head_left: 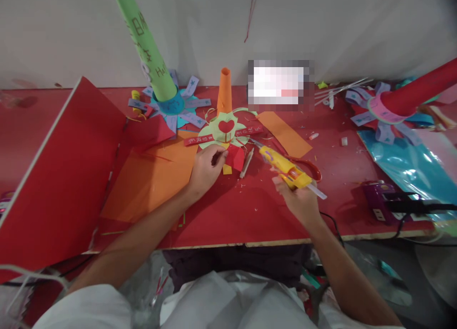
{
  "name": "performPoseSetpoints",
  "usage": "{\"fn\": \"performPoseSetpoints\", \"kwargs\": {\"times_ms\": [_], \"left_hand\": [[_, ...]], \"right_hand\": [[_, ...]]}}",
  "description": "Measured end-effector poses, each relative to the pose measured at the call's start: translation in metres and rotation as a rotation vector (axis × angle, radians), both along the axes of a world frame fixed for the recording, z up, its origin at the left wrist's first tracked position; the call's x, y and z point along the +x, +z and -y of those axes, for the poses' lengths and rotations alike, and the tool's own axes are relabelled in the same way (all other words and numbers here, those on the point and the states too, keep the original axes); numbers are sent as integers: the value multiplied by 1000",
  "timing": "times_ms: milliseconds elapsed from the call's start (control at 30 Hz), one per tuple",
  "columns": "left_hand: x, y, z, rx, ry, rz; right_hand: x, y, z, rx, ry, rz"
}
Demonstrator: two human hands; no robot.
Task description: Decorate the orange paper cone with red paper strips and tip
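Note:
In my right hand point(300, 200) is a yellow hot glue gun point(283, 164) with a clear glue stick poking out of its back. Its nozzle points up and left, close to a pale green paper flower point(224, 129) with a red heart on its middle. Red paper strips point(200, 139) with white writing stick out from the flower's sides. My left hand point(207, 169) is curled just below the flower, thumb and fingers pinched together; what they hold, if anything, is hidden. Beside its fingertips lie a small red paper piece point(235, 157) and a yellow scrap point(227, 169).
An orange paper cone point(224, 91) stands behind the flower. Taller paper tubes, green point(152, 57) and red point(417, 93), rise left and right. A red board point(60, 176) leans at left. Orange sheets point(153, 176), red-handled scissors point(314, 169) and a purple power box point(380, 203) lie around.

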State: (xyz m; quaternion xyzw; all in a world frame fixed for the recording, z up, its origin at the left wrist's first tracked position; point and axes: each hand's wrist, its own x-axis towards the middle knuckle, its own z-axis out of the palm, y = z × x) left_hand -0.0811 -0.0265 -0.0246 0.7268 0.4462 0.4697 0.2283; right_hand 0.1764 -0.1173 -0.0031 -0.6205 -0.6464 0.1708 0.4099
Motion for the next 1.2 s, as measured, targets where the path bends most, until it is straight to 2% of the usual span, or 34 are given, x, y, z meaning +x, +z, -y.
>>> {"fn": "performPoseSetpoints", "kwargs": {"times_ms": [133, 233, 333, 433, 533, 600, 667, 733, 833, 900, 1000, 1067, 1200], "left_hand": [[0, 1, -1, -17, -4, 17], [0, 1, -1, -33, -3, 21], [0, 2, -1, -57, 10, 18], [0, 3, -1, -76, 13, 26], [1, 2, -1, -86, 17, 42], [1, 2, -2, -93, 20, 47], [1, 1, -2, -100, 20, 49], [0, 1, -2, -104, 11, 57], [0, 1, -3, -139, -40, 116], [0, 1, -3, -190, -91, 180], [1, 1, -4, -244, -130, 251], [1, 2, -4, -236, -128, 269], [1, 4, -2, -161, -76, 254]], "right_hand": [[35, 1, 10, -12, -182, 48], [68, 4, 16, -29, -326, 239], [103, 1, 22, -112, -378, 404], [135, -11, 25, -222, -428, 530], [158, -23, 24, -225, -437, 606], [164, -22, 22, -197, -433, 603], [158, -9, 18, -164, -384, 546], [138, 12, 12, -70, -345, 415], [88, 42, -8, 10, -133, 28], [51, 51, -28, 28, 22, -85], [6, 48, -60, -71, 294, -186], [-14, 40, -77, -135, 417, -254], [-40, 23, -88, -271, 409, -559]]}}
